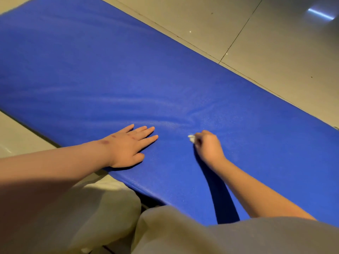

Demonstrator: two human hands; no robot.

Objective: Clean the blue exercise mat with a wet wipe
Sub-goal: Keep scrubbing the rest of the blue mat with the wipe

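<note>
Two hands work low over the blue exercise mat [128, 74], which lies flat on a tiled floor [275, 43]. Nearest, the left hand [128, 145] presses palm-down, fingers straight, steadying the mat near its front edge. Just beyond, the right hand [208, 145] has its fingers curled round a bunched wet wipe [191, 138], pushing it against the surface, which creases ahead of it. Wiping looks under way; the wide far stretch likely wants long, overlapping strokes next.

Under me are pale floor tiles [275, 43] with dark joints. The blue exercise mat [91, 70] lies flat on them, its far edge along one joint.
</note>
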